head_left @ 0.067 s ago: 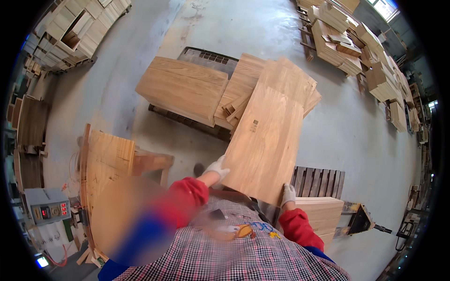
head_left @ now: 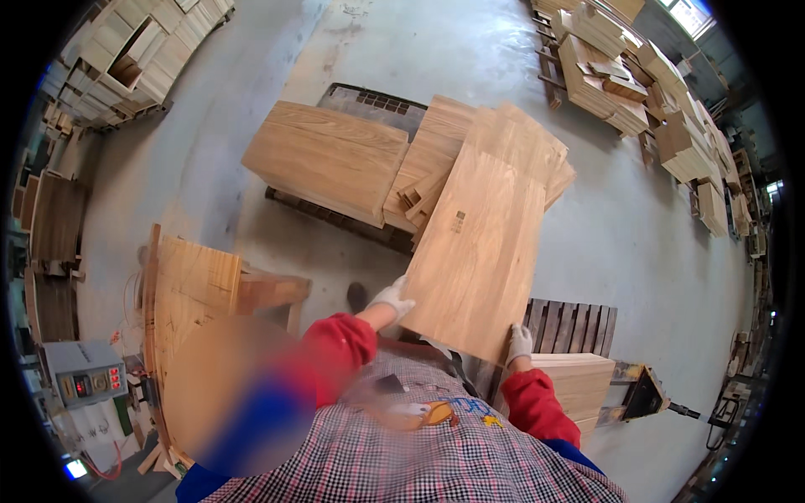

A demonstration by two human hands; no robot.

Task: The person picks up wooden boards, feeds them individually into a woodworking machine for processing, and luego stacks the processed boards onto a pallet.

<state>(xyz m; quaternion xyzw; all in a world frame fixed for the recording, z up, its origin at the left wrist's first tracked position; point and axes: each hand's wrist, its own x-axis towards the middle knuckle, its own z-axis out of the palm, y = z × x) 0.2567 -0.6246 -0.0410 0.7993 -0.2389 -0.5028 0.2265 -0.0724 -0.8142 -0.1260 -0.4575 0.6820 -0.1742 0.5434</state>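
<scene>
A large wooden panel [head_left: 480,251] with a small dark mark is held in front of me, its far end over other boards. My left hand [head_left: 392,302], in a white glove, is closed on its left edge near the near corner. On the near right corner, my right hand [head_left: 519,344], gloved too, grips the opposite edge. The undersides of both grips are hidden by the panel. Beneath its far end lie fanned-out wooden boards [head_left: 442,126] and short wood strips [head_left: 419,194].
A stack of wide panels [head_left: 327,159] sits on a dark pallet [head_left: 369,105] beyond. Near right are stacked boards [head_left: 574,377], a slatted pallet [head_left: 570,325] and a pallet jack [head_left: 646,392]. A wooden bench [head_left: 197,277] and grey control box [head_left: 86,371] stand left.
The panel has shifted slightly to the right and away from me, with both hands still on it. My right hand has risen a little in view.
</scene>
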